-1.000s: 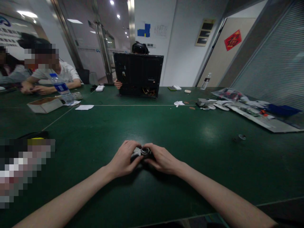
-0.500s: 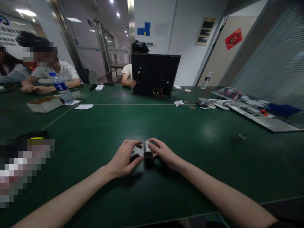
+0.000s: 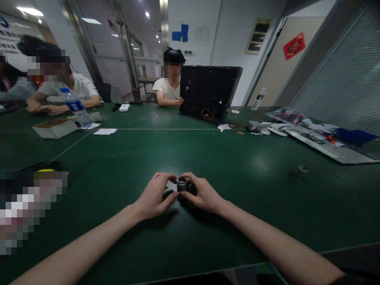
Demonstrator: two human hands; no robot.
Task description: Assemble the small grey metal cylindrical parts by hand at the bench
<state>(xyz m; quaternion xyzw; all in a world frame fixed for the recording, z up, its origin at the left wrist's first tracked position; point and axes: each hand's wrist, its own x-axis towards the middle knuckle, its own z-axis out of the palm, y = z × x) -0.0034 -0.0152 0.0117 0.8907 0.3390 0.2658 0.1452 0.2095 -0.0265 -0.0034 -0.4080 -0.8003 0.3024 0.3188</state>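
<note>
A small silvery metal cylinder (image 3: 181, 185) stands with its dark round end facing up at the middle of the table. My right hand (image 3: 202, 193) grips it, fingers curled over the far side and thumb at the near side. Close on its left, my left hand (image 3: 156, 194) has its thumb and fingers apart in a curve, the tips at the cylinder's edge. Between those fingers is a pale, crumpled-looking patch (image 3: 170, 187) that I cannot make out. A dark shape behind the cylinder is partly hidden by my right hand.
Across the green table (image 3: 142, 148), a person holds up a black flat panel (image 3: 210, 93). A bottle (image 3: 77, 109) and an open box (image 3: 56, 128) are at left. Papers and parts (image 3: 314, 136) lie at right, with a small clear object (image 3: 302, 169) nearer.
In my right hand the cylinder has turned from lying lengthwise to end up, and the thumb has shifted nearer me. My left hand barely moved. The person's panel moved right.
</note>
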